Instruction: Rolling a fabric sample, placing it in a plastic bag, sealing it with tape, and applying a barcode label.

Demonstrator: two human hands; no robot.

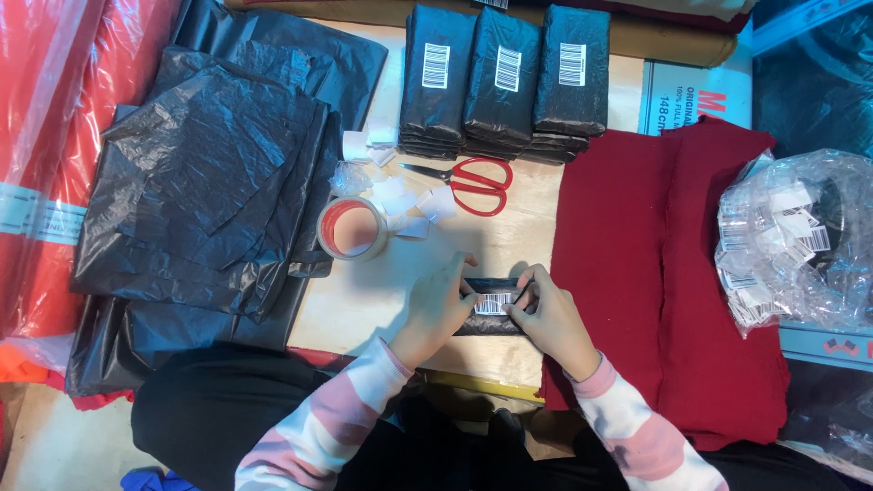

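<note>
- Two bare hands meet over a small black plastic-wrapped packet [491, 305] that lies on the pale wooden table [509, 241], near its front edge and just left of the red cloth.
- The left hand [436, 305] lies flat against the packet's left end, fingers stretched out together and pressing on it.
- The right hand [550, 318] holds the packet's right end, thumb and fingers curled and pinching it beside a white barcode label [494, 303] on its top.
- A folded dark red cloth [668, 273] covers the right part of the table, touching the right hand's side.
- A roll of clear packing tape [353, 228] stands just behind the left hand, with small white paper slips [409, 205] scattered beside it.
- Red-handled scissors [468, 182] lie behind the slips, toward the far edge.
- Three stacks of black wrapped packets with barcode labels [505, 77] sit in a row at the far edge.
- A heap of crumpled black plastic bags [209, 182] fills the left side.
- A clear plastic bag of white barcode labels [796, 241] rests at the right edge.
</note>
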